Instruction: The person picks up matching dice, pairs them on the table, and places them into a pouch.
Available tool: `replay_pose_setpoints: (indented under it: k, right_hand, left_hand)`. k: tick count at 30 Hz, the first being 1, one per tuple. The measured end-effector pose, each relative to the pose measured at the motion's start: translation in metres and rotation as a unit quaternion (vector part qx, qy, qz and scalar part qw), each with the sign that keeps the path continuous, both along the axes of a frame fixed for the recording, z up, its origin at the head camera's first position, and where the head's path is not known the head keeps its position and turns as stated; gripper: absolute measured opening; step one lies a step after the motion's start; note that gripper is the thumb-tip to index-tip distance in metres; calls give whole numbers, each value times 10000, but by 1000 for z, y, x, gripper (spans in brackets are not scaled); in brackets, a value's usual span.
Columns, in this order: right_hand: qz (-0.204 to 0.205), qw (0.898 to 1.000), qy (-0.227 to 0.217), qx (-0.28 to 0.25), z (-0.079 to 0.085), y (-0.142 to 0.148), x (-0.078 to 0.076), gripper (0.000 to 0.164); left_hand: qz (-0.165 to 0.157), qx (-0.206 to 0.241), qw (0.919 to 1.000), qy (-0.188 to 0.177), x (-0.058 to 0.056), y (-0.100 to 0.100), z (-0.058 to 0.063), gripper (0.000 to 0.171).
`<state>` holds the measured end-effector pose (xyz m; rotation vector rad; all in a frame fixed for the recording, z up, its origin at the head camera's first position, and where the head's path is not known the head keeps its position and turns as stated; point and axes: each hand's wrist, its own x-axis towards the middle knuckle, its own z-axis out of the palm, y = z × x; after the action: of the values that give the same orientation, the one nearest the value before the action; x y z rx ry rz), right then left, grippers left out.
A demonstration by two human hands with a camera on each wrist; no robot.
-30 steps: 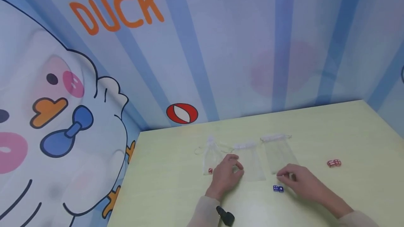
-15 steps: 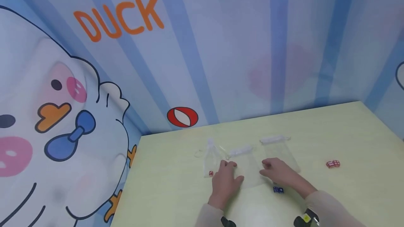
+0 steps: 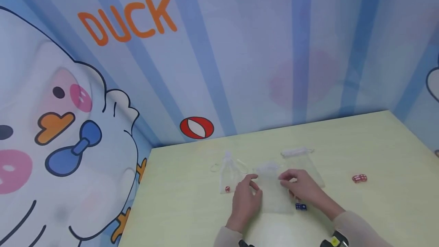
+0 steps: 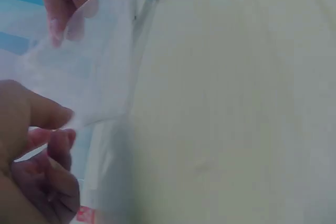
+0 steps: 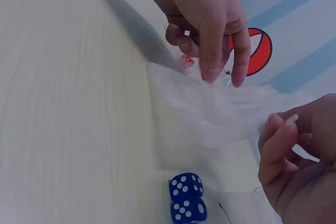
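I have the sheer bag [image 3: 274, 197] pinched by left grip [image 3: 245, 199] and right grip [image 3: 305, 188].
Between them, its long axis runs front-to-back; blue dice [image 3: 300, 206] lie just this side of the right grip.

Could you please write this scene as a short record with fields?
Surface: pale yellow table
Left hand: pinches middle sheer white cloth bag
Right hand: pinches that bag's other side
Left bag: sheer white cloth, small red die inside
Right bag: sheer white cloth, partly behind right hand
Blue dice: two spotted cubes, on table near right hand
Red dice: two spotted cubes, at table's right
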<state>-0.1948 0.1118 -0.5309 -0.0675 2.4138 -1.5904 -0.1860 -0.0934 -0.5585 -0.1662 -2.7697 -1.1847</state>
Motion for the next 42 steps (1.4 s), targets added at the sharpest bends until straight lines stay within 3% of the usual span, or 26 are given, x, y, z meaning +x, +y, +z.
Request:
replay_pose_setpoints:
  k: [3, 6, 11, 17, 22, 27, 32, 35, 39, 42]
  right_hand:
    - [144, 9988, 338, -328, 8, 4, 3, 19]
    - [252, 9959, 659, -574, 15, 9, 7, 19]
    - [361, 9908, 1169, -576, 16, 13, 10, 18]
    - [379, 9885, 1349, -561, 12, 15, 11, 16]
    - [344, 9883, 1332, -658, 7, 13, 12, 12]
    - [300, 9869, 1367, -802, 6, 12, 14, 12]
    - [288, 9875, 1352, -760, 5, 13, 16, 11]
    - [308, 9874, 1354, -761, 5, 12, 15, 12]
    - [284, 9867, 1404, -766, 3, 9, 15, 15]
    - [156, 9858, 1449, -829, 2, 6, 17, 26]
  left_hand:
    - [-46, 657, 9973, 322, -1, -2, 10, 38]
    - [-243, 1250, 9886, 801, -1, -5, 23, 37]
    - [-434, 1599, 9759, 1417, 1, -7, 41, 34]
    - [-758, 1176, 9739, 1789, 6, -7, 54, 23]
    - [-1160, 502, 9769, 1722, 8, -8, 57, 18]
    - [-1216, -113, 9770, 1746, 9, -9, 61, 25]
    - [-1230, -757, 9696, 1975, 8, -8, 62, 14]
    - [-1467, -603, 9692, 1886, 8, -7, 63, 18]
    - [-1911, -123, 9699, 1503, 11, -5, 67, 21]
    - [-2021, 33, 9710, 1273, 12, -4, 69, 19]
